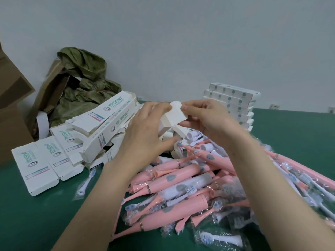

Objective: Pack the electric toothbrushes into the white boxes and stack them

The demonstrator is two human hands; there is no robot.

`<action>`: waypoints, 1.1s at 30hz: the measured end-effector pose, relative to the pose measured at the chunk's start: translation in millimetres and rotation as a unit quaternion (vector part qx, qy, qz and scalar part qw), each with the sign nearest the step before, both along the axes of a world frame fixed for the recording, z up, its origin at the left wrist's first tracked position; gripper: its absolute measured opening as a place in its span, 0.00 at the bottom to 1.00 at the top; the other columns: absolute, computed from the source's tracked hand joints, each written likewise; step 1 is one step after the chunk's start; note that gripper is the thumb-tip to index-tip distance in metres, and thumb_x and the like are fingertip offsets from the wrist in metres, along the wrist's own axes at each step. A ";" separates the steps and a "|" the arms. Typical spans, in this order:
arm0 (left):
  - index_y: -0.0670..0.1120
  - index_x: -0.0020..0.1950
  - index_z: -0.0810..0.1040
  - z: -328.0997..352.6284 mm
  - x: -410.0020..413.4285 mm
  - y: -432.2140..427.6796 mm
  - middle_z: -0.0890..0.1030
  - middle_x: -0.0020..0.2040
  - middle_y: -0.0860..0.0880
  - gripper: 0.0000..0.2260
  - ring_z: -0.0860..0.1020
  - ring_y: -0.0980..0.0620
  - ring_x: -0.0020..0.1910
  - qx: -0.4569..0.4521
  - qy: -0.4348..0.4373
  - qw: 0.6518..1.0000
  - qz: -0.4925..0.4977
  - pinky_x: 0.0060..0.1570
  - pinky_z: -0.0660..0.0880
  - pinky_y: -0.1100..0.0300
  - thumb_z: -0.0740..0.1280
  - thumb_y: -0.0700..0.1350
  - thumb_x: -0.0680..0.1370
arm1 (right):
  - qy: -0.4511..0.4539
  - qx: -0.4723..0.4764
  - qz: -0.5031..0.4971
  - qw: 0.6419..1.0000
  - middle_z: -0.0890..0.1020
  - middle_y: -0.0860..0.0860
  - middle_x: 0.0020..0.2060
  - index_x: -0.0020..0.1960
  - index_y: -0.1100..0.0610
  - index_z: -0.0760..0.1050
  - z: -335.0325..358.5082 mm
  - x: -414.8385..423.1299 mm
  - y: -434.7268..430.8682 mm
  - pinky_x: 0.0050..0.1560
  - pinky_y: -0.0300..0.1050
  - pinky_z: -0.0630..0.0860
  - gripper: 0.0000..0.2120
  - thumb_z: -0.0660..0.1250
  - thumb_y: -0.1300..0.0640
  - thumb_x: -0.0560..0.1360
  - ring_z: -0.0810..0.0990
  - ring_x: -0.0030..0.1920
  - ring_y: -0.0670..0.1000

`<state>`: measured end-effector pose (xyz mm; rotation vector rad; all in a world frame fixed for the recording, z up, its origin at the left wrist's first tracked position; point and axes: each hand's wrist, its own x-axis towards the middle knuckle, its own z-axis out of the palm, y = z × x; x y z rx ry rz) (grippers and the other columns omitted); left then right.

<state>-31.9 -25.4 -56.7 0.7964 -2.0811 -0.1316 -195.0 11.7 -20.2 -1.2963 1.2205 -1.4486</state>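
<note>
Both hands are raised over the table, working one white box (173,117) end-on to me. My left hand (146,129) grips its left side, fingers curled over the top. My right hand (203,116) pinches the box's open end flap at the top right. Below lies a heap of pink electric toothbrushes (181,178) with loose brush heads in clear wrap. A stack of closed white boxes (233,104) stands at the back right. What is inside the held box is hidden.
A pile of empty printed white boxes (90,127) lies at the left on the green table (36,214). Brown cardboard cartons (10,109) and crumpled green paper (85,84) sit against the wall at the back left.
</note>
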 end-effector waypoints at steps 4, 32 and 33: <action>0.52 0.59 0.76 -0.1 0.9 -3.1 0.73 0.57 0.58 0.28 0.69 0.63 0.57 0.047 0.038 0.997 -0.042 0.56 0.61 0.76 0.71 0.64 0.64 | 0.020 0.007 -0.013 1.000 0.80 0.53 0.33 0.44 0.63 0.80 -3.4 -2.2 1.2 0.36 0.34 0.78 0.06 0.64 0.67 0.76 0.81 0.31 0.48; 0.42 0.59 0.76 -3.4 17.4 10.3 0.77 0.56 0.48 0.18 0.73 0.50 0.55 -0.039 0.012 0.997 0.069 0.52 0.67 0.59 0.72 0.44 0.70 | 0.533 0.062 0.156 0.829 0.81 0.43 0.40 0.45 0.50 0.78 -33.8 -22.1 20.0 0.44 0.31 0.75 0.05 0.72 0.56 0.71 0.78 0.38 0.37; 0.43 0.59 0.76 -6.2 18.4 10.2 0.76 0.56 0.49 0.18 0.73 0.51 0.55 -0.027 0.009 0.997 0.076 0.51 0.67 0.59 0.72 0.44 0.70 | 0.574 0.096 0.166 0.796 0.79 0.41 0.42 0.47 0.47 0.77 -40.9 -24.3 20.3 0.46 0.33 0.76 0.09 0.73 0.55 0.69 0.78 0.40 0.37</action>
